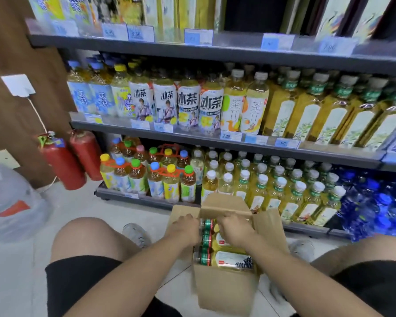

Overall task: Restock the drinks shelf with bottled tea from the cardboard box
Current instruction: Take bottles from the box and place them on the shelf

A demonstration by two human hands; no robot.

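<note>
Hidden, cropped, blurred

My fingertips [188,219] vanish into the cardboard box [224,291]; my hands cover most bottles [232,259] there. Top-shelf cartons [165,12] cut off. Price tags [114,32] too blurred to read.

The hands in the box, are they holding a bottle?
Cannot tell. Both the left hand and right hand reach among the tea bottles in the cardboard box.
</note>
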